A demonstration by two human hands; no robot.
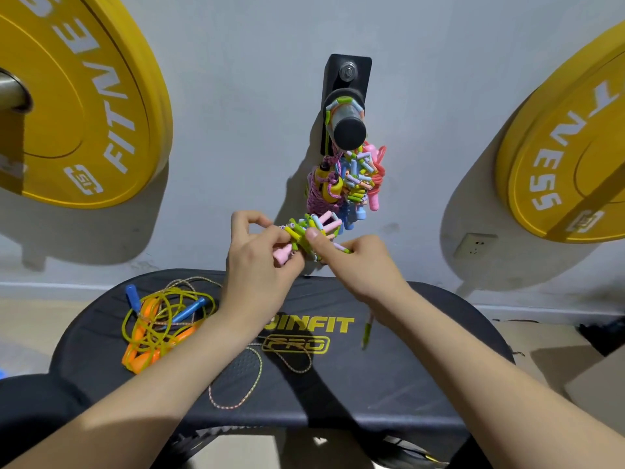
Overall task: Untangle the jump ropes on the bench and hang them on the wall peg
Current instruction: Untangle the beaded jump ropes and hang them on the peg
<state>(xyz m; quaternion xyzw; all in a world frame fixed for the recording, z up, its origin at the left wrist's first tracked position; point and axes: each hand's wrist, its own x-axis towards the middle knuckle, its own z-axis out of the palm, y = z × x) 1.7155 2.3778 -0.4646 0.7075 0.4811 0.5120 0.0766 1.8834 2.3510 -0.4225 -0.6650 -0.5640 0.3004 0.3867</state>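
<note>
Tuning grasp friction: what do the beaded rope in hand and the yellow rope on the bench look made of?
Beaded rope: short pastel segments, likely hard plastic, slightly glossy. Yellow rope: thin translucent cord, probably PVC, smooth and shiny, springy loops. Bench: matte black padding, likely vinyl.

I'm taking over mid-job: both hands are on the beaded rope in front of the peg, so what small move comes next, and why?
Probably lift the beaded rope and loop it over the peg. Both the left hand and right hand already hold it bundled just below the ropes hanging there, while another tangle waits on the bench.
</note>
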